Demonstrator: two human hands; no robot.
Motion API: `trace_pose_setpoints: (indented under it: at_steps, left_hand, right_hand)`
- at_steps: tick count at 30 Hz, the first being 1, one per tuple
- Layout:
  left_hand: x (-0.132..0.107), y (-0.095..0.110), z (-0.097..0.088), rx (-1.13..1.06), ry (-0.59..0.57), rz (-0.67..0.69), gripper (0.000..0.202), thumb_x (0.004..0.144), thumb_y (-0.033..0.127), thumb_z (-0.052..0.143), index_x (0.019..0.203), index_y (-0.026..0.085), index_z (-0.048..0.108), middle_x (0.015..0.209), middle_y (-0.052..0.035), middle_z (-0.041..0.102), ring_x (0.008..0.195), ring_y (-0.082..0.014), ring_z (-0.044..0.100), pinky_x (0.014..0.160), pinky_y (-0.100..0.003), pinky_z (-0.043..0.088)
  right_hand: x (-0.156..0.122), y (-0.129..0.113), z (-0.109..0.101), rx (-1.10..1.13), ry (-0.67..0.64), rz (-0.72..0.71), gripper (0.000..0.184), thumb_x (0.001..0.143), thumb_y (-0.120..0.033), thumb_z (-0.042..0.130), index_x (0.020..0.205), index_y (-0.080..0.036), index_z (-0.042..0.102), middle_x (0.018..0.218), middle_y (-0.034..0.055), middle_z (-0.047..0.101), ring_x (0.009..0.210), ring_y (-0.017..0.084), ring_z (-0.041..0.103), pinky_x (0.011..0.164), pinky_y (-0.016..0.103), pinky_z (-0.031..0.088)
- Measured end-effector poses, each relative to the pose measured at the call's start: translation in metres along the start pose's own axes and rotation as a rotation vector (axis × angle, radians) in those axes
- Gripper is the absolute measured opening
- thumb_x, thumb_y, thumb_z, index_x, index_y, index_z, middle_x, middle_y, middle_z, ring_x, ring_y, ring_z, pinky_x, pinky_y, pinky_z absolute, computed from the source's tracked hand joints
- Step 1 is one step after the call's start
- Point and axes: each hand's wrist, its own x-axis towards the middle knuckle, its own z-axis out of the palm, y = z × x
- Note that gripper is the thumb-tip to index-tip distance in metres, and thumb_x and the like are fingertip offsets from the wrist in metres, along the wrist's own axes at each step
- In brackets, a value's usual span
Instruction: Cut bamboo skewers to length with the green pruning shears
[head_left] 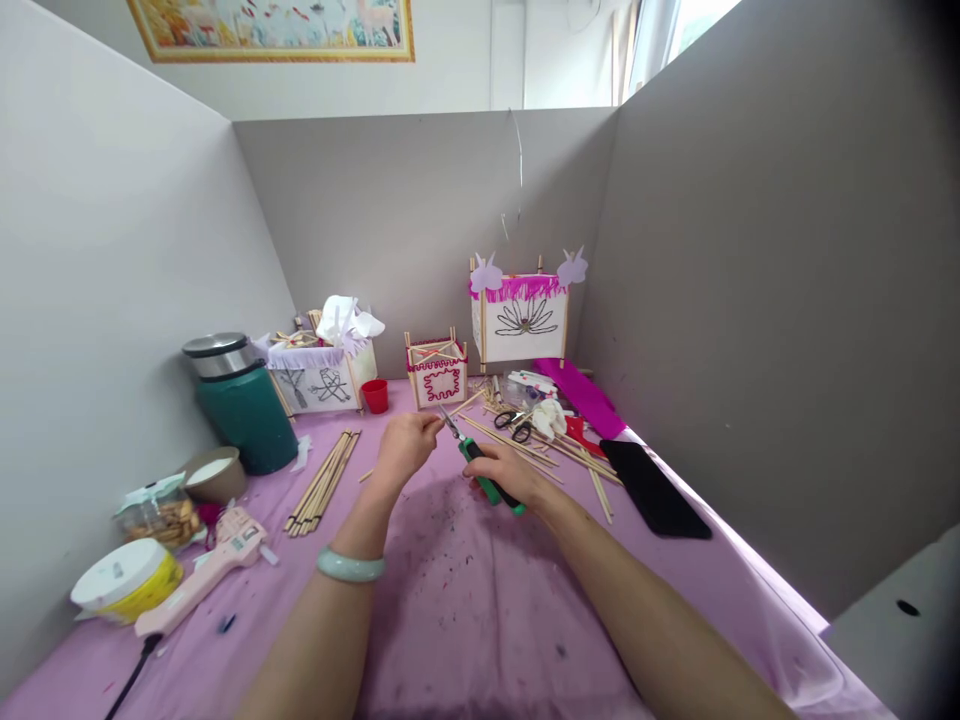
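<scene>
My right hand [506, 474] is wrapped around the green-and-black handles of needle-nose pliers [467, 448]. Their narrow metal jaws point up and left, toward the fingertips of my left hand [407, 446]. Those left fingers are pinched together right by the jaw tips; whatever is between them is too small to make out. Both hands are above the purple cloth [442, 590]. Just beyond them stands a small stick-framed lantern [442, 386] with dark red trim. Scissors [514, 426] with black handles lie beyond my right hand, among loose wooden sticks [525, 455].
Left: a bundle of sticks [324, 482], a green tumbler [247, 415], a pink glue gun [206, 575], a yellow-and-white tub [127, 580], a white lantern [319, 385] and a red cup [375, 396]. Right: a black phone-like slab [655, 488]. A lotus-drawn lantern [523, 325] is at the back, thin wire [520, 155] above. Grey panels surround the table.
</scene>
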Motion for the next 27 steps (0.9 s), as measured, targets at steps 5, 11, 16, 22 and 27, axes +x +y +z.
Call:
trace_pose_setpoints:
  at_steps: [5,11,16,22,27]
  left_hand:
    - [0.0,0.0,-0.005,-0.054,-0.032,0.017,0.033,0.084,0.032,0.048,0.063,0.018,0.068,0.054,-0.0006,0.062,0.057,-0.0135,0.055,0.059,-0.023,0.035]
    - [-0.003,0.001,-0.005,0.087,0.012,0.023,0.031,0.087,0.033,0.047,0.073,0.021,0.071,0.065,-0.0041,0.068,0.062,-0.0148,0.058,0.06,-0.024,0.035]
    - [-0.004,-0.001,0.007,0.243,0.064,-0.045,0.033,0.09,0.038,0.043,0.088,0.025,0.073,0.079,-0.0063,0.072,0.072,-0.0185,0.063,0.062,-0.026,0.036]
    - [-0.012,-0.005,0.023,0.365,0.294,0.063,0.035,0.092,0.037,0.04,0.106,0.021,0.068,0.098,-0.0118,0.07,0.092,-0.0252,0.059,0.077,-0.033,0.038]
    - [-0.016,0.001,0.026,0.327,0.519,0.229,0.031,0.092,0.031,0.041,0.096,0.02,0.069,0.109,-0.0113,0.066,0.105,-0.026,0.051,0.093,-0.038,0.032]
  right_hand:
    - [0.0,0.002,0.001,-0.017,-0.003,-0.022,0.014,0.067,-0.03,0.059,0.071,-0.018,0.053,0.061,-0.0017,0.053,0.057,0.012,0.053,0.048,0.021,0.035]
    - [0.007,0.005,0.005,-0.062,0.033,-0.073,0.008,0.062,-0.024,0.055,0.062,-0.019,0.048,0.052,-0.0053,0.046,0.048,0.01,0.044,0.045,0.021,0.031]
    - [0.008,-0.004,0.009,-0.078,0.088,0.005,0.008,0.061,-0.025,0.056,0.061,-0.018,0.051,0.051,-0.0047,0.047,0.046,0.01,0.044,0.044,0.022,0.031]
    - [0.01,-0.006,0.007,0.041,0.103,0.086,0.01,0.061,-0.025,0.058,0.064,-0.016,0.056,0.056,-0.0011,0.053,0.045,0.01,0.047,0.042,0.022,0.035]
    - [0.016,0.004,-0.003,0.343,0.178,0.265,0.018,0.065,-0.03,0.056,0.076,-0.016,0.055,0.068,0.0039,0.06,0.048,0.014,0.055,0.043,0.027,0.045]
